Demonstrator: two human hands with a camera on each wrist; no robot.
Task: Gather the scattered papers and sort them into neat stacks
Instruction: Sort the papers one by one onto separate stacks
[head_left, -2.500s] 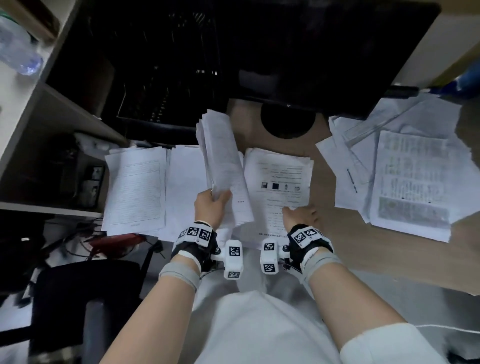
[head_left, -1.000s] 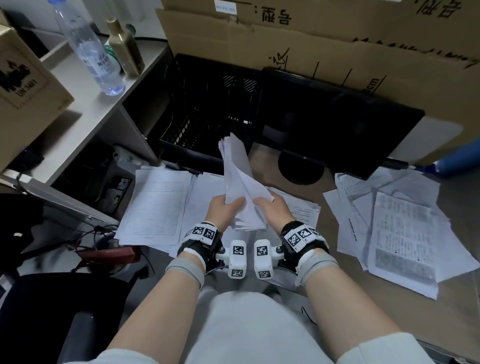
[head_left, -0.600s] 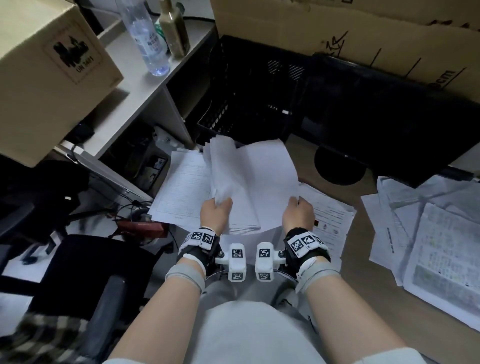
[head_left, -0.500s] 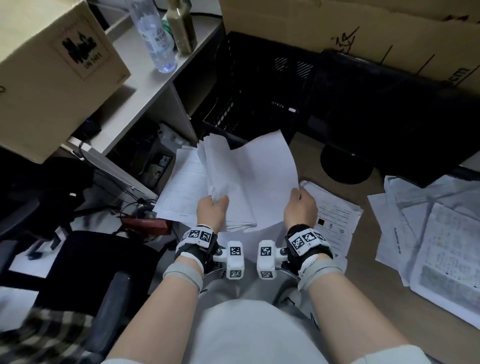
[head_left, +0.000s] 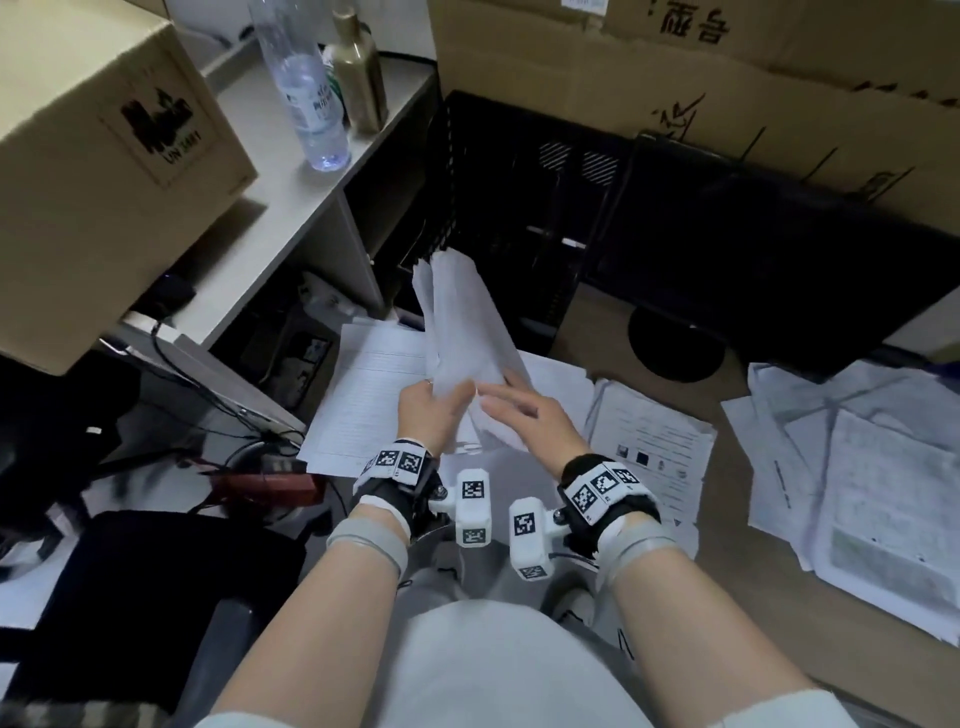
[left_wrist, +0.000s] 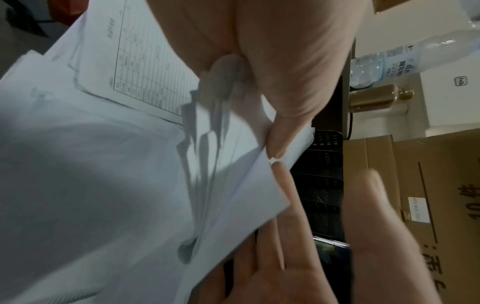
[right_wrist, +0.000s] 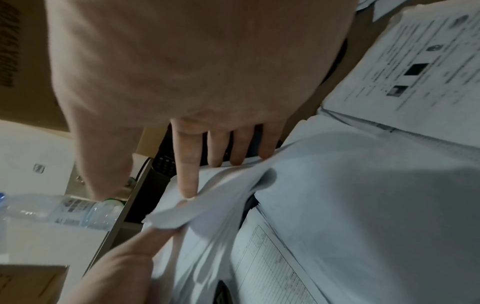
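Note:
My left hand (head_left: 439, 405) grips a bundle of white papers (head_left: 462, 322) by its lower end and holds it upright over the desk edge. In the left wrist view the thumb (left_wrist: 279, 142) pinches the sheets (left_wrist: 130, 185). My right hand (head_left: 511, 405) lies with straight fingers against the bundle's right side. In the right wrist view its index finger (right_wrist: 187, 176) touches the paper edges (right_wrist: 228, 185). A lined form (head_left: 363, 410) lies flat on the desk to the left, and a printed sheet with small pictures (head_left: 649, 441) to the right.
A messy pile of papers (head_left: 857, 457) covers the desk's right side. Behind stand a black mesh tray (head_left: 519, 208) and a dark monitor (head_left: 779, 270) on a round foot (head_left: 675, 343). A water bottle (head_left: 306, 83), a cardboard box (head_left: 93, 156) and a black chair (head_left: 130, 597) are on the left.
Half a second ago my right hand held one sheet spread out to the right. That sheet is back against the bundle, and the right hand has let go and lies flat on it.

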